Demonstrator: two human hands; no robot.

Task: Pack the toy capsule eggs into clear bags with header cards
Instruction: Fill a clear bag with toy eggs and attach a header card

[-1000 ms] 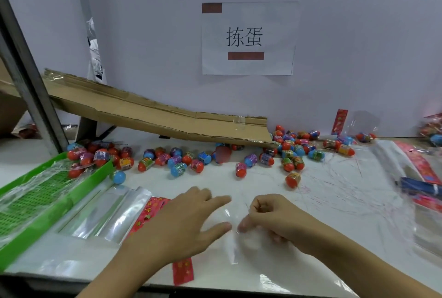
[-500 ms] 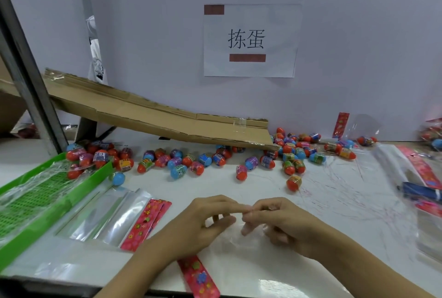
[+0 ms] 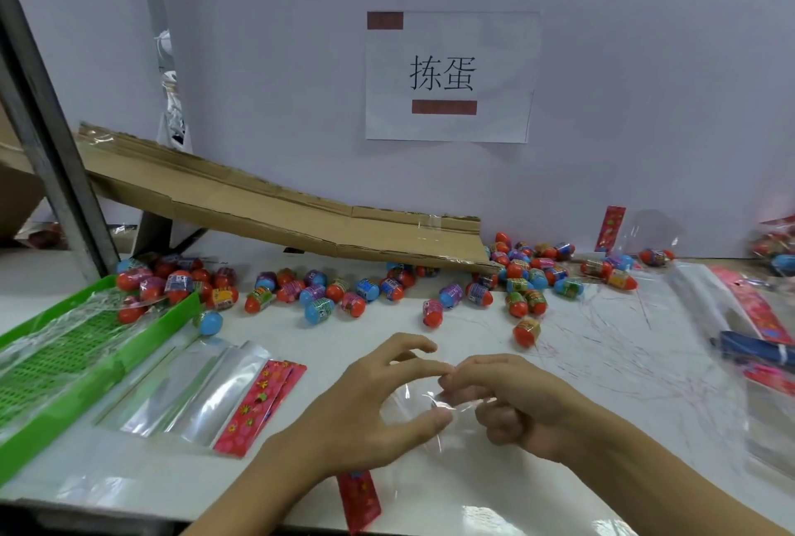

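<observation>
A clear bag [image 3: 434, 419] is pinched at its mouth by the left hand [image 3: 370, 410] and the right hand [image 3: 512, 402], at 6 o'clock on the table [image 3: 602, 363]; the layers are probably being parted for loading. Its red header card [image 3: 359, 501] hangs toward the near edge. The film is thin, glossy and wrinkled (edges hard to trace). Eggs [image 3: 430, 311] lie loose at 12 o'clock, below the cardboard ramp [image 3: 275, 217]. Spare bags [image 3: 206, 398] wait at 9 o'clock.

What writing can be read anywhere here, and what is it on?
"拣蛋": large black characters on the white paper sign stuck to the wall; its two brown bars hide any other text.
Red header cards: printed pictures only, no legible words.
Capsule eggs: wrapper labels too small and blurred to read.
</observation>
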